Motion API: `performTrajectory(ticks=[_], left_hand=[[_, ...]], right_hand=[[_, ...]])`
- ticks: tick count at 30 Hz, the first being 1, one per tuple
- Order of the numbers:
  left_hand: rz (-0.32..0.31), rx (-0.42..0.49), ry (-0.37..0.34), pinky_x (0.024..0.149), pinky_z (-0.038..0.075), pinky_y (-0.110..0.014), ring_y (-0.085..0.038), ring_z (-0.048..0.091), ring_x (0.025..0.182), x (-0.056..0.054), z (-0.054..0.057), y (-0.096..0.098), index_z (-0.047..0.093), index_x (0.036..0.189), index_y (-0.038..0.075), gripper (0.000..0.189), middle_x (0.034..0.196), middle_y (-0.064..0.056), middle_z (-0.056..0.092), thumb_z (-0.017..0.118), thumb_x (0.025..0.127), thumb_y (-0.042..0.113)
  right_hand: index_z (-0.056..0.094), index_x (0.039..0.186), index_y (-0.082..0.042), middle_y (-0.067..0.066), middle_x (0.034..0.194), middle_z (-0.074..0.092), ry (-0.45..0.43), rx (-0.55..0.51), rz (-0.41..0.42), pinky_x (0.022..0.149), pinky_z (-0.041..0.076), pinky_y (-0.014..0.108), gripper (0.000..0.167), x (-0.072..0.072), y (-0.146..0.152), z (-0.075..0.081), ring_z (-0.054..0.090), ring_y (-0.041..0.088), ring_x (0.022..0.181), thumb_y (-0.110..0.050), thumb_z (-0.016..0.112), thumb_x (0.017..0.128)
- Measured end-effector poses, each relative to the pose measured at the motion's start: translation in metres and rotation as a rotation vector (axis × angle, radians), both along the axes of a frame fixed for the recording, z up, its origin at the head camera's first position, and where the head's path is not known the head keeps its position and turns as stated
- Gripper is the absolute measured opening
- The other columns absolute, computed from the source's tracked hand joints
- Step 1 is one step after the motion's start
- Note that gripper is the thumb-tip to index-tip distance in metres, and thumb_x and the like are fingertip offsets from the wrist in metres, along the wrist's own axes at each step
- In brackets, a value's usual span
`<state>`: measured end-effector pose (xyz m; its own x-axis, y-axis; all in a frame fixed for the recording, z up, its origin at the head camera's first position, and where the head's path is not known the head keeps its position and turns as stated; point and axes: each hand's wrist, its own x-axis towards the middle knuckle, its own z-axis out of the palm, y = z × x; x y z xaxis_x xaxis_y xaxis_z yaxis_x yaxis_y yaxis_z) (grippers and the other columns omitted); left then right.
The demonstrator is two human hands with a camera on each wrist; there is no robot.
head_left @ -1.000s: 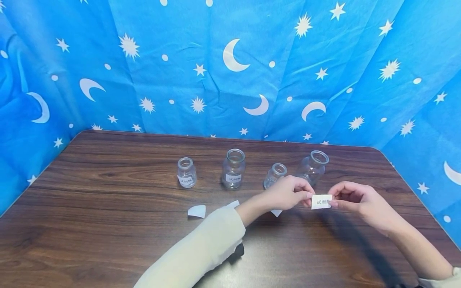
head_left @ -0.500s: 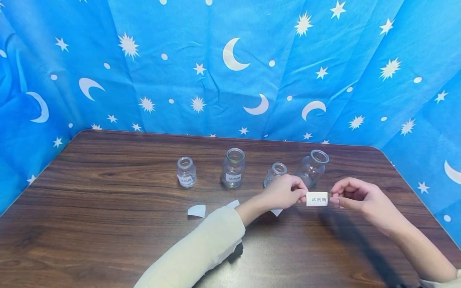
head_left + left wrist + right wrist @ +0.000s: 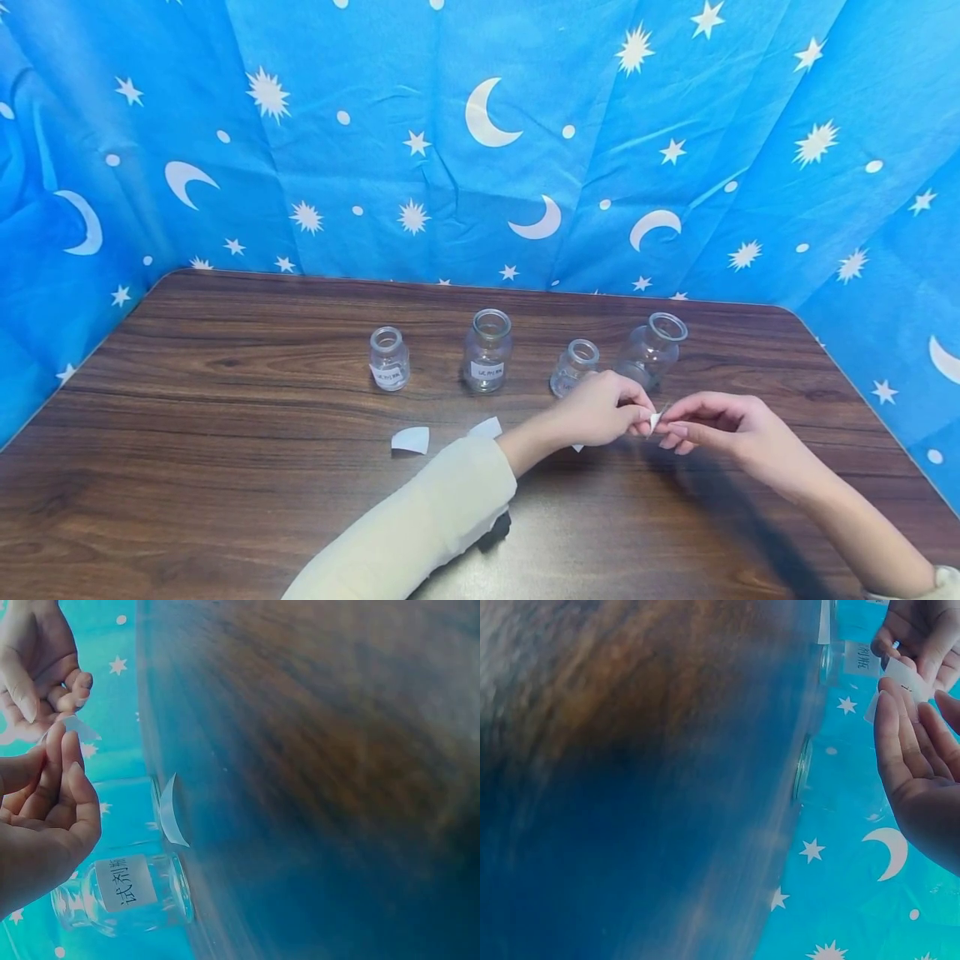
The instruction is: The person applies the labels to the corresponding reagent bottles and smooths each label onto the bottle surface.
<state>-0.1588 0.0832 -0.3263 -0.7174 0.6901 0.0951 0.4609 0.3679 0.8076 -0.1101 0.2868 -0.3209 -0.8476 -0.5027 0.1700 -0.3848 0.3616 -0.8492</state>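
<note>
Between thumb and fingers my left hand (image 3: 603, 408) pinches a small white paper label (image 3: 655, 422), which stands nearly edge-on in the head view. A bit of its print shows on the label (image 3: 906, 684) in the right wrist view. My right hand (image 3: 738, 429) meets the label's other side with its fingertips; its fingers are nearly straight and its thumb is apart from them in the right wrist view. Just behind the hands stand a large clear glass bottle (image 3: 651, 354) with no label in sight and a small glass bottle (image 3: 576, 362) with a printed label (image 3: 125, 883).
Farther left are a large labelled bottle (image 3: 487, 350) and a small labelled bottle (image 3: 388, 358). White paper scraps (image 3: 410, 440) lie on the wooden table (image 3: 225, 467), one partly under the left forearm. A blue star-and-moon cloth (image 3: 420, 167) hangs behind the table.
The label has turned from facing the camera with its print readable to nearly edge-on. The left hand has shifted slightly right and down, and the right hand has moved left and lower.
</note>
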Motion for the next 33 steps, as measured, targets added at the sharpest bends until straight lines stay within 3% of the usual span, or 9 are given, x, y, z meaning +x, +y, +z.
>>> performTrajectory(ticks=[8, 18, 24, 33], left_hand=[[0.003, -0.037, 0.013, 0.05, 0.039, -0.013, 0.003, 0.048, 0.055, 0.0023, 0.0012, 0.0019, 0.066, 0.079, 0.011, 0.017, 0.063, 0.012, 0.057, 0.054, 0.091, 0.011], [0.009, -0.119, 0.112, 0.05, 0.035, -0.014, 0.0, 0.044, 0.053, 0.0052, 0.0018, 0.0022, 0.064, 0.077, 0.018, 0.016, 0.061, 0.014, 0.055, 0.055, 0.09, 0.015], [-0.005, -0.142, 0.169, 0.052, 0.035, -0.012, 0.002, 0.044, 0.054, 0.0075, 0.0035, 0.003, 0.065, 0.078, 0.018, 0.015, 0.06, 0.016, 0.054, 0.055, 0.089, 0.015], [0.003, -0.134, 0.157, 0.052, 0.035, -0.012, 0.002, 0.044, 0.055, 0.0059, 0.002, 0.0023, 0.065, 0.079, 0.018, 0.015, 0.061, 0.015, 0.055, 0.055, 0.089, 0.015]], right_hand=[[0.063, 0.098, 0.003, 0.012, 0.085, 0.068, 0.008, 0.005, -0.006, 0.065, 0.052, 0.031, 0.015, -0.0006, -0.005, -0.0016, 0.065, 0.02, 0.075, 0.007, 0.054, 0.086], [0.066, 0.09, -0.002, 0.007, 0.078, 0.067, 0.003, 0.091, -0.104, 0.061, 0.05, 0.028, 0.009, 0.002, -0.0092, -0.0006, 0.063, 0.017, 0.07, -0.001, 0.059, 0.086], [0.066, 0.088, -0.003, 0.005, 0.077, 0.067, 0.001, 0.1, -0.117, 0.061, 0.049, 0.028, 0.009, 0.0024, -0.009, -0.002, 0.062, 0.017, 0.069, -0.001, 0.058, 0.087], [0.065, 0.09, -0.001, 0.002, 0.08, 0.067, 0.019, 0.093, -0.112, 0.06, 0.048, 0.025, 0.012, 0.0015, -0.0067, -0.0052, 0.061, 0.012, 0.07, 0.004, 0.055, 0.086]])
